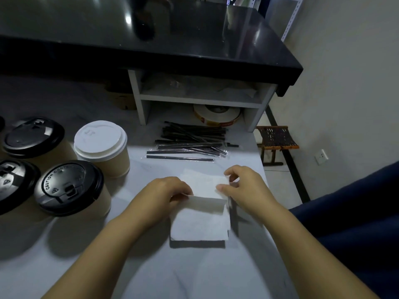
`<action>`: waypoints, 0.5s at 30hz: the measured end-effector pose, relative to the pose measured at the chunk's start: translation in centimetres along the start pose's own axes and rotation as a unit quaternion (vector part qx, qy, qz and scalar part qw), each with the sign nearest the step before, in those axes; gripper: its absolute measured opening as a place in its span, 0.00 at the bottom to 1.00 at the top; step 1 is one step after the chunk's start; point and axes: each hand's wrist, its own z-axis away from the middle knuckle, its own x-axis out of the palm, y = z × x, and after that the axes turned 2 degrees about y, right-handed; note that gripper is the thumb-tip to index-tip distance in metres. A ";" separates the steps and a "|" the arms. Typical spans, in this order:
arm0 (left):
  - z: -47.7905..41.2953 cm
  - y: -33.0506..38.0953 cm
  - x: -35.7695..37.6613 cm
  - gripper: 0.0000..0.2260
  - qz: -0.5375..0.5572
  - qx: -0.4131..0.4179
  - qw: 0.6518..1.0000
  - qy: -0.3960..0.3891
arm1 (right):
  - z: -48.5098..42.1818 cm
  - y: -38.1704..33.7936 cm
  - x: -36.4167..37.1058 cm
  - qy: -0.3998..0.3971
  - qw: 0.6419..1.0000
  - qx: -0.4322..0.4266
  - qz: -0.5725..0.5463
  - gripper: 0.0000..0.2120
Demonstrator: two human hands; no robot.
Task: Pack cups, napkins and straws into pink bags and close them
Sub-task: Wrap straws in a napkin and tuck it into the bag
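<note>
Fingers of my left hand [170, 190] curled, pinching left edge of top napkin [203, 183]. Fingers of my right hand [244, 186] pinch its right edge, thumb and forefinger on paper. Top napkin raised, partly folded over napkin stack [199, 226]. Stack lies on table [172, 275], near me, centre-right. Wrapped black straws [190, 141] heaped just beyond stack, far side. Left: white-lidded cup [101, 143] and black-lidded cups [69, 186], upright, close together. Tape roll [216, 116] under white shelf [200, 98], behind straws.

White napkins [199, 225] stacked centre, wrapped straws [190, 141] behind, lidded cups [69, 186] left.
</note>
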 end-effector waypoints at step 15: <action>-0.2 0.4 0.2 0.02 -0.025 0.030 0.998 0.041 | 0.7 -0.1 -0.6 0.092 0.995 -0.029 -0.017 0.09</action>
